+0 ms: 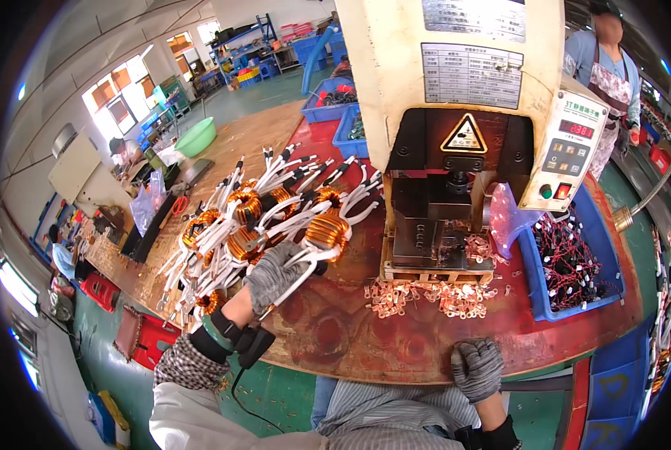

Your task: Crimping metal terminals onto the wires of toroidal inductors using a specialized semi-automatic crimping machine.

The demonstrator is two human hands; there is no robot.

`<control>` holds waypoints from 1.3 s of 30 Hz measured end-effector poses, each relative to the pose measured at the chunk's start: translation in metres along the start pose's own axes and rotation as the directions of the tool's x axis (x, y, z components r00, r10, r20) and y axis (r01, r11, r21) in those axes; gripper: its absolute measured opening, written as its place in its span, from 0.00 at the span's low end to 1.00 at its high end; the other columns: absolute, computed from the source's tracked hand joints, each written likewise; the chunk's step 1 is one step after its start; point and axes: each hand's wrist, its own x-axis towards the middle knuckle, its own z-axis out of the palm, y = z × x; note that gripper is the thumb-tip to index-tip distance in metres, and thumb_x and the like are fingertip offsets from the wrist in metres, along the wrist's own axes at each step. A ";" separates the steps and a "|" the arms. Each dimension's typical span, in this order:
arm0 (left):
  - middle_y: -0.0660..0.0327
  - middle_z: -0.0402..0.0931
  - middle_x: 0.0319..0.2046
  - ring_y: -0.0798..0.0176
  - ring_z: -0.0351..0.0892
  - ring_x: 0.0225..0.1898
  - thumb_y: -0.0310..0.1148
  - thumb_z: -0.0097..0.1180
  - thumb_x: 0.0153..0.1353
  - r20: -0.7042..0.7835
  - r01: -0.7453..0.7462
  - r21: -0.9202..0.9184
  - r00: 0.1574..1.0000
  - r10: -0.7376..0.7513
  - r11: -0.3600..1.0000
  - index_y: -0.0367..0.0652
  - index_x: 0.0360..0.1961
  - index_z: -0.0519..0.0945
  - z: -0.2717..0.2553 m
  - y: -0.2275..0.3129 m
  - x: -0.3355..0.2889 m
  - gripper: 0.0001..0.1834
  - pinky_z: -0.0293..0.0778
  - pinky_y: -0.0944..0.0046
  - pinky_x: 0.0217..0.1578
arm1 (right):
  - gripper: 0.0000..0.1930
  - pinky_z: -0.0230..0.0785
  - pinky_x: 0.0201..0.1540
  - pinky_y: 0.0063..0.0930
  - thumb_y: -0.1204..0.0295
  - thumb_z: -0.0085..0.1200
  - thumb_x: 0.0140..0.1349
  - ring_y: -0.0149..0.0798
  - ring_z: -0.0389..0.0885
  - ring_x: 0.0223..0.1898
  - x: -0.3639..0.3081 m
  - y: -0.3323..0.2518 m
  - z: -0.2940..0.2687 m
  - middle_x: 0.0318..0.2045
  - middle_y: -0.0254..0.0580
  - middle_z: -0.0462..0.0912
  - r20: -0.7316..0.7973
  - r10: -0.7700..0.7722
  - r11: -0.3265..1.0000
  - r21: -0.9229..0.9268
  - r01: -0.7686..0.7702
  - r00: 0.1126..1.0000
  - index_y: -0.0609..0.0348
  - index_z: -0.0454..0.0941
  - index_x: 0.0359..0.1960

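My left hand (274, 279), in a grey knit glove, is closed on the white leads of a copper-wound toroidal coil (328, 231). That coil is at the right edge of a heap of similar coils (244, 204) with white sleeved leads. At the table's front edge my right hand (476, 369), also gloved, is curled into a fist, and its inside is hidden. Ahead of it stands a cream terminal press (380, 82) with a dark die block (424, 241). Copper ring terminals (395, 295) lie heaped at the foot of the press.
A blue bin (534, 281) of dark and red wires is right of the press. Two more blue bins (322, 112) stand behind the coils. A green basin (196, 137) sits far left on the worn red table (328, 337). Another person (613, 71) stands at the back right.
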 end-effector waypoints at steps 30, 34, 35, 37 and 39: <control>0.52 0.75 0.33 0.54 0.76 0.35 0.40 0.46 0.57 0.511 -0.372 0.504 0.856 0.078 0.779 0.44 0.45 0.72 0.016 -0.002 -0.158 0.17 0.73 0.60 0.35 | 0.11 0.74 0.34 0.34 0.71 0.57 0.53 0.33 0.74 0.26 0.060 -0.150 0.121 0.23 0.33 0.73 0.930 0.060 -0.602 0.323 -0.731 0.361 0.56 0.71 0.37; 0.58 0.76 0.31 0.55 0.76 0.32 0.42 0.48 0.57 0.376 -0.512 0.629 0.859 0.348 0.585 0.46 0.40 0.75 -0.062 0.055 -0.115 0.15 0.72 0.59 0.32 | 0.09 0.76 0.37 0.37 0.73 0.56 0.52 0.35 0.76 0.25 0.056 -0.139 0.130 0.23 0.34 0.74 0.900 -0.052 -0.693 0.280 -0.665 0.433 0.58 0.72 0.36; 0.55 0.76 0.31 0.54 0.75 0.34 0.43 0.49 0.56 0.256 -0.490 0.573 0.868 0.425 0.657 0.46 0.41 0.75 -0.076 0.068 -0.102 0.16 0.71 0.58 0.35 | 0.11 0.75 0.39 0.37 0.73 0.56 0.52 0.34 0.76 0.26 0.053 -0.141 0.131 0.24 0.34 0.73 0.888 -0.111 -0.706 0.246 -0.665 0.447 0.58 0.72 0.37; 0.54 0.70 0.47 0.51 0.72 0.45 0.42 0.52 0.54 0.051 -0.117 0.819 0.990 0.132 0.562 0.46 0.49 0.70 -0.064 0.070 -0.023 0.22 0.70 0.59 0.44 | 0.11 0.74 0.40 0.37 0.73 0.56 0.52 0.34 0.75 0.26 0.056 -0.120 0.134 0.24 0.33 0.73 0.878 -0.063 -0.724 0.287 -0.628 0.475 0.58 0.72 0.37; 0.52 0.57 0.58 0.49 0.59 0.57 0.41 0.53 0.52 0.122 -0.161 0.945 0.981 0.150 0.285 0.52 0.55 0.65 -0.052 0.049 0.017 0.27 0.60 0.56 0.54 | 0.12 0.73 0.43 0.37 0.73 0.56 0.52 0.33 0.74 0.27 0.055 -0.128 0.126 0.23 0.32 0.73 0.857 -0.129 -0.729 0.259 -0.634 0.499 0.58 0.71 0.38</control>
